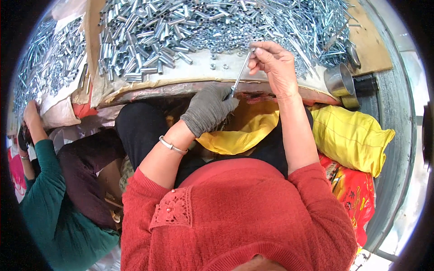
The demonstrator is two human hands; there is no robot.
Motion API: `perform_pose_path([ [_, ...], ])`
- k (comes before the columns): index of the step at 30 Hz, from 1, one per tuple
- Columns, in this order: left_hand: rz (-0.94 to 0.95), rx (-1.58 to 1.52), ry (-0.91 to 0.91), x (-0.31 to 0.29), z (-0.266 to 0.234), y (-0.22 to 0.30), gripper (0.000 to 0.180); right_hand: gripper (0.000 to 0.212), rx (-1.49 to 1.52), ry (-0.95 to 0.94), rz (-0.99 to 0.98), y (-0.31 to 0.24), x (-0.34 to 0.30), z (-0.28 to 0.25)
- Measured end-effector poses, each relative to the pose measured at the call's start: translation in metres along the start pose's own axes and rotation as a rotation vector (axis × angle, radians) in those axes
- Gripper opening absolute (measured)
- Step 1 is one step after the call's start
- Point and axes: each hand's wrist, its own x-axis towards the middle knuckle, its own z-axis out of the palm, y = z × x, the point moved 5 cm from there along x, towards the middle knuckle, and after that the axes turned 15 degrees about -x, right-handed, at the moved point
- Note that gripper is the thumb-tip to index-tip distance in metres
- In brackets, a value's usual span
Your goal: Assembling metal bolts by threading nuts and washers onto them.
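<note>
My left hand, in a grey knitted glove, is closed around the lower end of a long, thin metal bolt. The bolt slants up and to the right, above the front edge of the worktable. Bare, my right hand pinches its upper end between thumb and forefinger, the other fingers curled. Whether a small nut sits in that pinch I cannot tell. Just beyond lie small nuts and a broad heap of metal sleeves. Below my hands, an open yellow sack lies between my knees.
Long metal rods fill the right part of the heap. A metal cup stands at the table's right corner. Beside my right leg rest a stuffed yellow sack and a red printed bag. At left, a person in green reaches into another heap.
</note>
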Motion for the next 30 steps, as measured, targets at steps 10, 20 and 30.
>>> perform_pose_path([
  [10, -0.171, -0.167, -0.174, -0.007, 0.020, 0.011, 0.026, 0.015, -0.243, 0.091, -0.268, -0.015, -0.037, -0.005],
  [20, 0.270, 0.267, 0.129, -0.010, -0.003, 0.041, 0.019, 0.042, -0.187, -0.272, 0.046, -0.017, -0.067, -0.001],
  [30, 0.307, 0.325, 0.127, -0.012, 0.002, 0.033, 0.023, 0.038, -0.091, -0.260, -0.172, -0.008, -0.045, 0.064],
])
